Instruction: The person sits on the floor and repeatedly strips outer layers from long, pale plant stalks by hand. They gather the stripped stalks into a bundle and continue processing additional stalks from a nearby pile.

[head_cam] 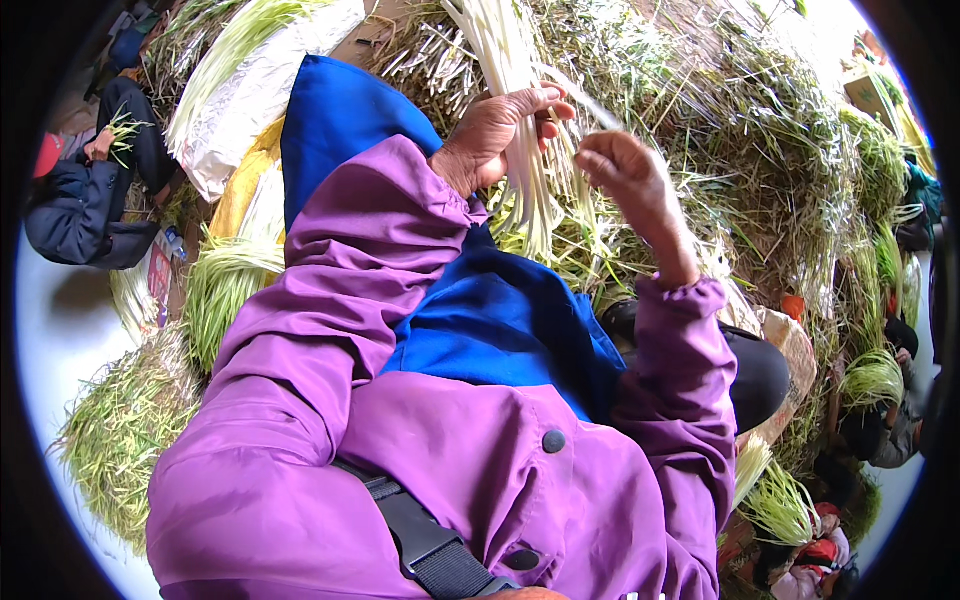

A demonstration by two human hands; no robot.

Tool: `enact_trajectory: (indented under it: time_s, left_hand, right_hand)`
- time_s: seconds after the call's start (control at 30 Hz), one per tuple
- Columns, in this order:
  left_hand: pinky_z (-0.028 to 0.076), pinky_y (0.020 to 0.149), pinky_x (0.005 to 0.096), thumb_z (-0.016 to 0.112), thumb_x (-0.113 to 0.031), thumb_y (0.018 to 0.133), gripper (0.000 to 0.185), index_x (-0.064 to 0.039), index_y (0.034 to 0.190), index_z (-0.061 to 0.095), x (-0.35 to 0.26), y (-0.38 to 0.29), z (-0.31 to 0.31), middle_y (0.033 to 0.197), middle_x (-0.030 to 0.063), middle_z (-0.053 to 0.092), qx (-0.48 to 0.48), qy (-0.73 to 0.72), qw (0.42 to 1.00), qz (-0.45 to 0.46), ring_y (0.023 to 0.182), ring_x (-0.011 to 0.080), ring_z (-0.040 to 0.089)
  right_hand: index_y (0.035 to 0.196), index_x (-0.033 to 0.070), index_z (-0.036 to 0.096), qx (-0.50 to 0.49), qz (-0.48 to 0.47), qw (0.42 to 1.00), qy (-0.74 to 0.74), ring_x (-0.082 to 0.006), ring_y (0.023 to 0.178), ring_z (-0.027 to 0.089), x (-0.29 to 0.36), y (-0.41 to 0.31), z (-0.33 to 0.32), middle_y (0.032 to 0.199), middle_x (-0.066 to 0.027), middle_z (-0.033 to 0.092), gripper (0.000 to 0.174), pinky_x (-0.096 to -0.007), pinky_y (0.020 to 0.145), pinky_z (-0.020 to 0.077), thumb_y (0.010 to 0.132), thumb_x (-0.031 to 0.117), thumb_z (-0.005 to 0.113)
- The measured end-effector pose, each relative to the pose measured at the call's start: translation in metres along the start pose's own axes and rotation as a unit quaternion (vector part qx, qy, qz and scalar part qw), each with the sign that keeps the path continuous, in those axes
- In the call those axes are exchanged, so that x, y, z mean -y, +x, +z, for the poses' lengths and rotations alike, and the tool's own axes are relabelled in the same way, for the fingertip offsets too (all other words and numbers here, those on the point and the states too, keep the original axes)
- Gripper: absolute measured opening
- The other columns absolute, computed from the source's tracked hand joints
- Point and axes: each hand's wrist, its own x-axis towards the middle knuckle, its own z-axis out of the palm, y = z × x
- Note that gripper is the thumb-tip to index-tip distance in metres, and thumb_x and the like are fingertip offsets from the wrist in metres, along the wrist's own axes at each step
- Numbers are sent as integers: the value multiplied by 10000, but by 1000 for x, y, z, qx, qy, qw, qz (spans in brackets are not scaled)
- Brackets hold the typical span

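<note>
My left hand [510,131] is closed around a bunch of pale, long-stalked greens [499,56], which look like blanched chives. The stalks' white parts extend above the fist, and more strands hang below it. To the right, my right hand [634,176] is raised with its fingers curled together and slightly blurred. A blurred white strip [581,97] runs from the bunch toward its knuckles; whether the fingers grip it or a strand is unclear. Beneath both hands lies a heap of loose leaves and trimmings [600,247].
A blue apron [495,322] covers my lap. At left, bundled greens [232,277] lie near a white sheet [270,90] bearing more stalks. A seated person [97,187] works at far left; other people are along the right rim. Withered trimmings [735,142] spread across the right.
</note>
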Motion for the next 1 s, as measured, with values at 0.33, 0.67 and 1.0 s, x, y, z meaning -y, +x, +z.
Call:
enact_trajectory:
  time_s: [0.33, 0.67, 1.0]
  left_hand:
    - [487, 607, 217, 621, -176, 853, 307, -22, 1110, 555, 4, 2, -7, 911, 93, 645, 16, 82, 996, 20, 671, 85, 587]
    - [497, 587, 203, 616, -122, 842, 252, -29, 1076, 597, 2, -5, 3, 848, 50, 644, 41, 218, 975, -15, 619, 70, 579]
    - [456, 555, 191, 569, -139, 885, 337, 7, 1181, 502, 5, 4, -4, 823, 20, 578, 96, 57, 989, -99, 582, 46, 508]
  right_hand:
    - [898, 22, 630, -56, -83, 981, -168, -227, 619, 570, 11, -8, 16, 711, -145, 597, 164, -338, 580, 444, 835, 171, 603]
    - [868, 19, 655, -44, 20, 999, -11, -170, 588, 579, 3, 2, 6, 667, -103, 619, 218, -312, 566, 451, 857, 218, 569]
    - [853, 10, 658, -33, 16, 995, 97, -51, 589, 498, -6, 18, 10, 877, -40, 696, 217, -229, 537, 418, 887, 191, 544]
